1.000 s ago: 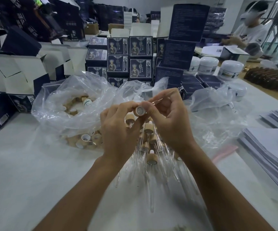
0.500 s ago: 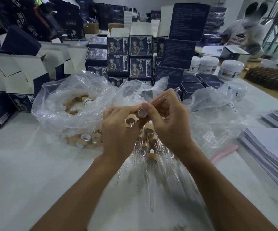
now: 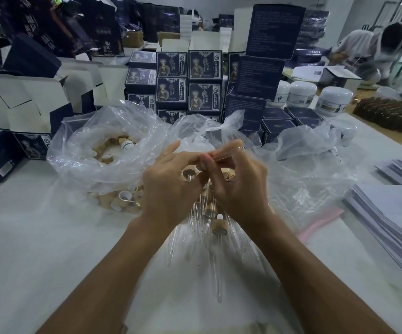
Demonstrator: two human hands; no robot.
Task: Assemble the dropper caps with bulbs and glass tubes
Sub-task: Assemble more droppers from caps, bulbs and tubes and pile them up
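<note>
Centre frame: left hand (image 3: pixel 171 189) and right hand (image 3: pixel 239 184) meet fingertip to fingertip | right pinches a glass tube (image 3: pixel 228 153); left's grip blurred, cannot tell | finished droppers (image 3: pixel 219 227) below | caps bag (image 3: pixel 103 150) centre left

left hand (image 3: pixel 171 186) and right hand (image 3: pixel 238 182) pinching glass tube (image 3: pixel 228 154), finished droppers (image 3: pixel 219 227) below, plastic bag (image 3: pixel 94 145) beside

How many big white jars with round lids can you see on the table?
4. Three stand in a row behind the dark boxes. One more peeks out behind the plastic bag. Others may be hidden.
</note>
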